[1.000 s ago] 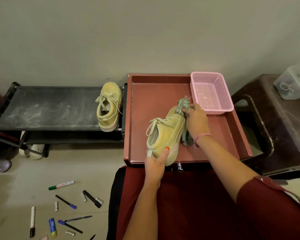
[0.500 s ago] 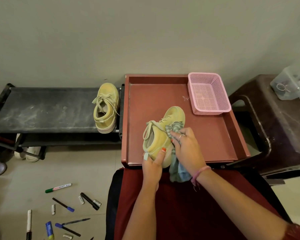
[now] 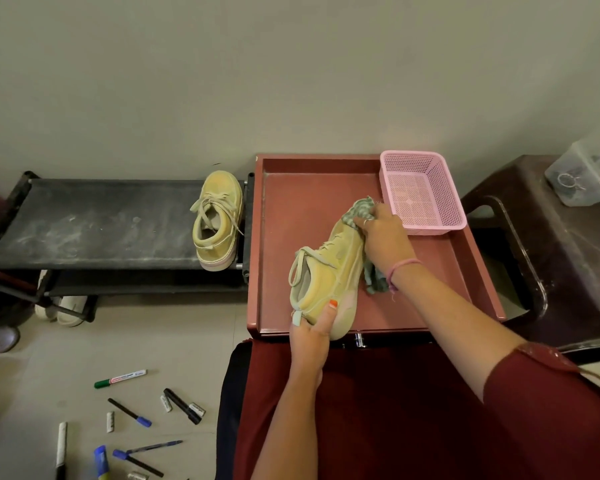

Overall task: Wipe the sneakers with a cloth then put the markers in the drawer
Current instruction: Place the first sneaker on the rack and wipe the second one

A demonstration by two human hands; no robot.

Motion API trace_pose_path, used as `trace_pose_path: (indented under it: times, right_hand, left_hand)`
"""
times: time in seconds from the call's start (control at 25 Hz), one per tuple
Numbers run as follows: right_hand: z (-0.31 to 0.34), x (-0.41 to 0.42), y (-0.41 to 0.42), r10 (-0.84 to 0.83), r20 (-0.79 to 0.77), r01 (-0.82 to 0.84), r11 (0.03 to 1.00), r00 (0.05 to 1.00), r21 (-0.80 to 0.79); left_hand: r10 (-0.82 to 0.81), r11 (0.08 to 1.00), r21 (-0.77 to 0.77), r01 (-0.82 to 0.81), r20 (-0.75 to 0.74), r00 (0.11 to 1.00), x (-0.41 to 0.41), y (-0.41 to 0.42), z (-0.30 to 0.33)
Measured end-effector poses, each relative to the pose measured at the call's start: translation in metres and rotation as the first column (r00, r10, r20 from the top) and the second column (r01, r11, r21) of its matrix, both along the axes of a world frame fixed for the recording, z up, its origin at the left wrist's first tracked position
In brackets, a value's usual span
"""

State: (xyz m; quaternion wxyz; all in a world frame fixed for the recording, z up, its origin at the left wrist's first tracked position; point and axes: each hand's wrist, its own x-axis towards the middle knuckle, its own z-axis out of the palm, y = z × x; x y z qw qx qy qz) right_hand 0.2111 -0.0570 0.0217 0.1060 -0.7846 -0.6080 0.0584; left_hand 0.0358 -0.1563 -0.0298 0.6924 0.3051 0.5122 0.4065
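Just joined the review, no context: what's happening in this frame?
A person is wiping a yellow sneaker over the red tray. The left hand grips its heel; the right hand presses a green cloth against the toe end. The second sneaker sits on the black rack. The markers lie scattered on the floor, not yet put away. A pink basket stands in the tray's far corner.
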Motion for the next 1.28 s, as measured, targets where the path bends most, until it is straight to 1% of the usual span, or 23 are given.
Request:
trace_pose_path:
  times: [0.08, 0.12, 0.2, 0.24, 0.32, 0.48, 0.52, 0.6, 0.64, 0.68, 0.72, 0.76, 0.8, 0.84, 0.88, 0.96, 1.04, 1.16, 1.24, 1.28]
  right_hand:
    - [0.006, -0.015, -0.019, 0.017, 0.051, -0.018, 1.0, 0.999, 0.003]
    - [0.007, -0.022, -0.033, 0.012, 0.019, -0.012, 1.0, 1.0, 0.013]
    - [0.006, -0.036, -0.062, -0.032, -0.124, 0.038, 0.998, 0.992, 0.048]
    - [0.004, -0.043, -0.074, -0.025, -0.182, 0.035, 0.998, 0.983, 0.05]
    - [-0.003, -0.052, -0.094, 0.032, -0.253, -0.026, 0.999, 0.967, 0.03]
    - [0.006, -0.046, -0.12, 0.172, -0.415, -0.158, 0.985, 0.894, 0.069]
    - [0.01, -0.039, -0.123, 0.164, -0.456, -0.167, 0.985, 0.875, 0.035]
    - [0.013, -0.022, -0.124, 0.054, -0.551, -0.101, 0.993, 0.833, -0.055]
    - [0.012, -0.014, -0.124, -0.035, -0.609, -0.021, 0.996, 0.792, -0.084]
    - [0.012, -0.006, -0.126, -0.136, -0.7, 0.091, 0.991, 0.701, -0.102]
    - [0.013, -0.001, -0.127, -0.225, -0.815, 0.218, 0.968, 0.534, -0.125]
    - [0.014, 0.003, -0.128, -0.28, -0.907, 0.319, 0.931, 0.314, -0.177]
    - [0.017, 0.005, -0.129, -0.296, -0.949, 0.379, 0.894, 0.105, -0.237]
    - [0.02, 0.005, -0.129, -0.293, -0.956, 0.413, 0.867, -0.028, -0.278]
    - [0.022, 0.006, -0.129, -0.296, -0.952, 0.428, 0.852, -0.082, -0.302]
    - [0.025, 0.006, -0.127, -0.309, -0.945, 0.444, 0.835, -0.109, -0.324]
    - [0.029, 0.006, -0.124, -0.31, -0.943, 0.473, 0.817, -0.122, -0.33]
    - [0.037, 0.001, -0.118, -0.308, -0.946, 0.503, 0.804, -0.103, -0.317]
    - [0.038, -0.003, -0.113, -0.311, -0.945, 0.5, 0.806, -0.098, -0.317]
    - [0.039, -0.007, -0.111, -0.312, -0.944, 0.495, 0.806, -0.11, -0.324]
  left_hand:
    - [0.004, 1.0, -0.003, -0.004, 0.008, 1.0, 0.0, 0.0, -0.002]
    - [0.008, 1.0, 0.0, -0.008, 0.006, 1.0, 0.0, 0.001, -0.001]
    - [0.011, 1.0, 0.015, -0.011, 0.003, 1.0, 0.0, 0.001, -0.002]
    - [0.012, 1.0, 0.025, -0.013, 0.006, 1.0, 0.0, 0.001, -0.001]
    - [0.019, 1.0, 0.025, -0.019, 0.012, 1.0, 0.001, 0.0, -0.003]
    - [0.023, 1.0, 0.009, -0.023, -0.012, 1.0, -0.001, -0.001, 0.001]
    - [0.004, 1.0, 0.016, -0.004, 0.0, 1.0, -0.001, -0.002, 0.002]
    - [-0.034, 0.999, 0.03, 0.034, 0.013, 0.999, 0.0, -0.002, 0.004]
    - [-0.034, 0.999, 0.021, 0.034, 0.02, 0.999, 0.0, -0.001, 0.005]
    - [-0.013, 1.0, -0.009, 0.013, 0.042, 0.999, 0.0, -0.001, 0.007]
    - [0.016, 0.999, -0.049, -0.013, 0.07, 0.997, 0.001, 0.0, 0.009]
    - [0.047, 0.995, -0.089, -0.039, 0.095, 0.994, 0.002, 0.0, 0.012]
    - [0.075, 0.991, -0.121, -0.061, 0.116, 0.99, 0.002, 0.0, 0.017]
    - [0.104, 0.984, -0.156, -0.082, 0.137, 0.985, 0.003, 0.001, 0.022]
    - [0.135, 0.973, -0.208, -0.101, 0.161, 0.978, 0.004, 0.002, 0.028]
    - [0.171, 0.944, -0.311, -0.107, 0.187, 0.967, 0.005, 0.006, 0.04]
    - [0.164, 0.942, -0.317, -0.107, 0.16, 0.974, 0.004, 0.01, 0.05]
    - [0.198, 0.96, -0.217, -0.175, 0.091, 0.976, -0.008, 0.007, 0.066]
    - [0.254, 0.963, -0.107, -0.247, 0.059, 0.965, -0.023, 0.001, 0.076]
    - [0.291, 0.956, -0.039, -0.29, 0.034, 0.956, -0.034, -0.002, 0.082]
